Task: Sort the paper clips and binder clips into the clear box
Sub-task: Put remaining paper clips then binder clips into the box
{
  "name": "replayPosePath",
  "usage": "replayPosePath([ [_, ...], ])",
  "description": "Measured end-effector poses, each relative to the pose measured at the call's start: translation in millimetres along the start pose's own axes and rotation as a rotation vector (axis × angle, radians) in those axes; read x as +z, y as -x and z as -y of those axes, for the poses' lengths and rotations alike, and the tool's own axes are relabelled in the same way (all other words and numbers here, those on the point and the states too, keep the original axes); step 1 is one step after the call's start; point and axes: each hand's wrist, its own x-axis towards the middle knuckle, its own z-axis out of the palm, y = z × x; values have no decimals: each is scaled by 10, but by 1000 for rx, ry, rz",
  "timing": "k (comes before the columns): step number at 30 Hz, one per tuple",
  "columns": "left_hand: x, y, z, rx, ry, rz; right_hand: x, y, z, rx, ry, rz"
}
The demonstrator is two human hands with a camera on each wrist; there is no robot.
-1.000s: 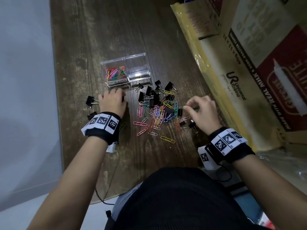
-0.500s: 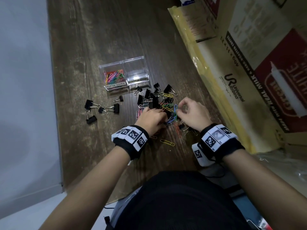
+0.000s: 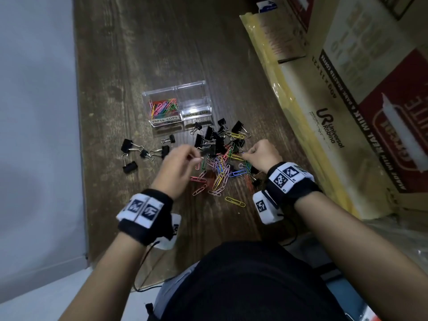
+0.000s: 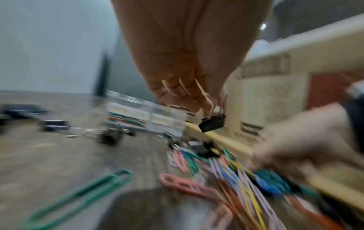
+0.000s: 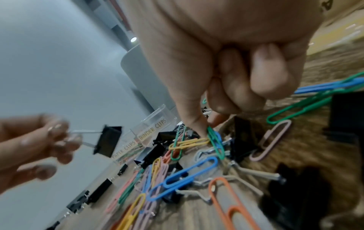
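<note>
Head looks down; wrists close, sharing clip pile (image 3: 222,167).

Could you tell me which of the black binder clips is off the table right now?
The binder clip that the left hand pinches by its wire handles; it hangs in the air, while the others lie on the table.

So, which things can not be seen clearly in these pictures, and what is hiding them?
- Right hand, right wrist view: its thumb covers the pinch at the green paper clip, so the grip is unsure.
- Binder-clip compartment, head view: too small and glary to tell whether anything lies inside.
- Clear box, left wrist view: motion blur hides its contents and labels.
- Cardboard cartons, head view: cut off by the frame edge.
</note>
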Motion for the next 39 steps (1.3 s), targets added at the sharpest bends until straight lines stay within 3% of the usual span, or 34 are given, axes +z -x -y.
replayPosePath([
  [3,-261,147,275,-118,-80,-103,-36,57,12,-102,-164,-35],
  [7,-346,286,535,-247,-399,-14,-119,184,52,-191,-346,-65],
  [12,-91,263,325,-120,-382,133,-117,308,194,-156,-693,196],
  [14,67,208,217,-65,-381,211,-41,314,255,-218,-470,218],
  [17,214,61,186,-60,-414,253,103,345,307,-414,244,89],
  [19,243,-35,222,-96,-434,267,204,366,320,-478,520,20],
  [28,291,-206,249,-34,-338,264,435,324,360,-579,569,-1],
  [32,312,-219,262,-22,-301,224,357,330,285,-557,381,12],
  [39,288,-107,252,10,-220,58,41,343,87,-318,-464,197],
])
